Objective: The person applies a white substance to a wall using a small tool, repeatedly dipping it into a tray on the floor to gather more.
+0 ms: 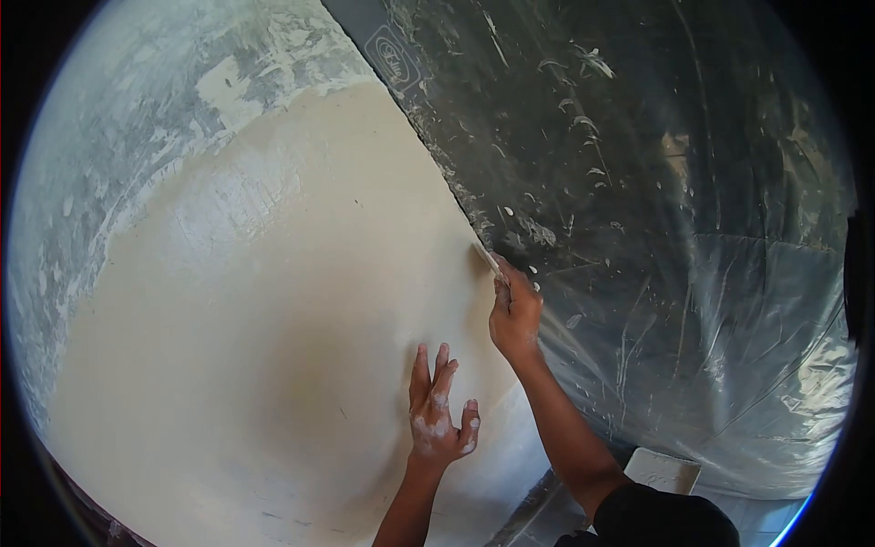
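A broad coat of wet cream plaster covers most of the wall in front of me. My right hand grips a narrow, plaster-smeared scraper, seen nearly edge-on. Its blade lies right at the plaster's border, where the dark plastic sheeting begins. Lower and to the left, my left hand is close over the plastered surface. Its fingers are apart, it holds nothing, and white plaster marks its back and fingertips.
Rougher, thinly skimmed grey-white wall borders the plaster at upper left. Plaster splashes dot the hanging sheeting on the right. At the bottom right, a pale tray sits by the tiled floor, partly behind my right arm.
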Action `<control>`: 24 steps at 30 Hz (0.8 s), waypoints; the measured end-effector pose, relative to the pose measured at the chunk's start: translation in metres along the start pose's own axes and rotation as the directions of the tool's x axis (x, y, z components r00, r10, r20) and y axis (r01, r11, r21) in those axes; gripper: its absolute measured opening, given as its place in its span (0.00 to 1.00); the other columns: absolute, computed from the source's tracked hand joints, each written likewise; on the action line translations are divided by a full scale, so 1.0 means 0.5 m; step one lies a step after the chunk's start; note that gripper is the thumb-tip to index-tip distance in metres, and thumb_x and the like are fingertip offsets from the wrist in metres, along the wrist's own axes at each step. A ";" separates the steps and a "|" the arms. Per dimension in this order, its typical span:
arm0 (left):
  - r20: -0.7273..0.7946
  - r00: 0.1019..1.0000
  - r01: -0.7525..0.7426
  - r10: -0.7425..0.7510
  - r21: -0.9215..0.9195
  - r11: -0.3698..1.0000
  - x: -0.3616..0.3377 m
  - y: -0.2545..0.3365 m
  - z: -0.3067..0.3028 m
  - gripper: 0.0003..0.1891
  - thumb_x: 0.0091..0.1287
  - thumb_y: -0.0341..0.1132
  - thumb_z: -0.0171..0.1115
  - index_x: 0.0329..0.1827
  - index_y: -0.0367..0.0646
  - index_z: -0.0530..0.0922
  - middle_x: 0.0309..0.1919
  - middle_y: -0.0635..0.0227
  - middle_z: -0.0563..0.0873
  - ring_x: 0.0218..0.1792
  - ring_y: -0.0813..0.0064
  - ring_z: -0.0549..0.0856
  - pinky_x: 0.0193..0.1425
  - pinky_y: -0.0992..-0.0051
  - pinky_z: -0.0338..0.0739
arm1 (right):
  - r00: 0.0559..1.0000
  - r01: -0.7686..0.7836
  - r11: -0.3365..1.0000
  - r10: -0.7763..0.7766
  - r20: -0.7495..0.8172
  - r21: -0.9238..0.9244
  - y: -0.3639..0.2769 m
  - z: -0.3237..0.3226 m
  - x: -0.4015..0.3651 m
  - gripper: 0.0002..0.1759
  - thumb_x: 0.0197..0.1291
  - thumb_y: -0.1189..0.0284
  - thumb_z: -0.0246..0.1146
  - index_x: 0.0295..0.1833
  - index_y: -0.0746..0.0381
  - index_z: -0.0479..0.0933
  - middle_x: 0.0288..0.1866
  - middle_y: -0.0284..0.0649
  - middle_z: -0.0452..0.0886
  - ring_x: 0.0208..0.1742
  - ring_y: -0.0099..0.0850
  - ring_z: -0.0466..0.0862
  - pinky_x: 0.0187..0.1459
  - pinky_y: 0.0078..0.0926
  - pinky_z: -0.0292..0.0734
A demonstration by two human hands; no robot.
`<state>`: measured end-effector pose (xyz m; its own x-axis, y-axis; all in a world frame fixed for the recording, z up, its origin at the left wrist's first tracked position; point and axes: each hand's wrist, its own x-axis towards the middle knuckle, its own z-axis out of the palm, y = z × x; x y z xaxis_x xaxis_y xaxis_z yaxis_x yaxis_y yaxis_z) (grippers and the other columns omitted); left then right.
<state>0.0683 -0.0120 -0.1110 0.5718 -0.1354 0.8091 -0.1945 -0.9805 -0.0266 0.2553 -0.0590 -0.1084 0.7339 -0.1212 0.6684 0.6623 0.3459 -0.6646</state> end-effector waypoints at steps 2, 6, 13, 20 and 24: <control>0.024 1.000 -0.012 0.011 0.047 0.999 -0.003 -0.011 -0.001 0.29 0.68 0.35 0.57 0.71 0.34 0.66 0.72 0.24 0.65 0.74 0.34 0.68 0.75 0.49 0.66 | 0.999 0.032 0.998 -0.032 -0.006 -0.047 -0.002 0.008 0.000 0.22 0.65 0.86 0.58 0.63 0.62 0.80 0.56 0.53 0.85 0.52 0.49 0.85 0.54 0.41 0.80; 0.018 1.000 -0.004 0.003 0.048 0.999 -0.001 -0.011 -0.003 0.28 0.69 0.36 0.57 0.71 0.33 0.65 0.72 0.23 0.64 0.74 0.33 0.68 0.74 0.49 0.67 | 0.981 0.190 0.958 -0.192 0.008 -0.216 -0.007 0.033 -0.019 0.27 0.58 0.90 0.57 0.64 0.64 0.79 0.60 0.51 0.84 0.61 0.51 0.81 0.62 0.44 0.75; -0.002 0.999 0.041 -0.041 -0.029 0.999 -0.013 -0.006 0.001 0.29 0.70 0.37 0.57 0.72 0.34 0.65 0.70 0.23 0.66 0.74 0.31 0.67 0.75 0.47 0.67 | 0.992 0.129 0.978 -0.127 0.022 -0.162 0.023 0.039 -0.044 0.37 0.50 0.93 0.56 0.70 0.66 0.73 0.66 0.55 0.79 0.69 0.55 0.75 0.70 0.47 0.69; 0.035 0.998 0.045 -0.046 0.033 0.998 -0.016 0.006 0.001 0.29 0.69 0.35 0.57 0.72 0.36 0.64 0.70 0.35 0.73 0.76 0.29 0.63 0.75 0.44 0.65 | 0.963 0.252 0.953 -0.229 0.140 -0.170 0.013 0.041 -0.096 0.38 0.49 0.94 0.55 0.71 0.73 0.69 0.70 0.58 0.75 0.72 0.60 0.71 0.72 0.53 0.66; 0.024 0.999 0.034 -0.034 0.020 0.999 -0.017 0.007 0.003 0.31 0.66 0.32 0.58 0.73 0.33 0.64 0.69 0.35 0.74 0.76 0.30 0.63 0.76 0.46 0.63 | 0.988 0.153 0.968 -0.147 0.044 -0.200 0.016 0.052 -0.077 0.38 0.48 0.93 0.56 0.71 0.72 0.69 0.70 0.59 0.74 0.73 0.59 0.70 0.73 0.52 0.65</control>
<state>0.0641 -0.0143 -0.1187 0.5972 -0.1053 0.7951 -0.1591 -0.9872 -0.0112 0.2287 -0.0273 -0.1308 0.6211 -0.1295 0.7730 0.7834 0.1303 -0.6077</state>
